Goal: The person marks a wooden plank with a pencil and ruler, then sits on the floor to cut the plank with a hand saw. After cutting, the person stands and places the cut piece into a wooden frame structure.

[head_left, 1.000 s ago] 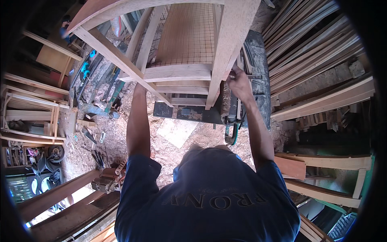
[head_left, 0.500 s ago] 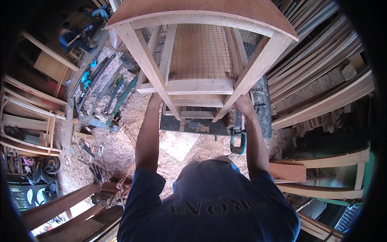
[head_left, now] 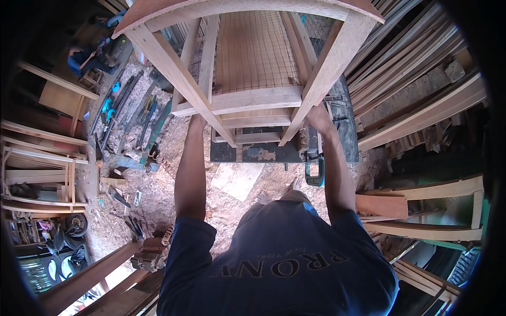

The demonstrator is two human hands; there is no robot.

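Observation:
A large wooden frame (head_left: 262, 101) with a curved brown panel (head_left: 179, 6) along its top stands up in front of me, over a dark workbench (head_left: 253, 153). Behind its crossbar a wire mesh (head_left: 258, 50) lies across a brown board. My left hand (head_left: 197, 122) reaches to the frame's left side, just below the crossbar's end. My right hand (head_left: 320, 118) is at the right side, by the slanting leg. Wood hides the fingers of both hands, so their grip does not show. A black and teal clamp (head_left: 314, 171) hangs at the bench edge beside my right forearm.
Long wooden strips (head_left: 406, 68) are stacked at the right. Tools and dark bars (head_left: 124, 105) lie on the shavings-covered floor at the left, near a motor (head_left: 150, 253). Another person (head_left: 81, 59) sits at the far left. Curved wooden frames (head_left: 448, 187) stand at the lower right.
The view has shifted, so the frame's top sits higher and farther left in the picture. The frame keeps nearly the same place over the bench, and both hands stay at its sides.

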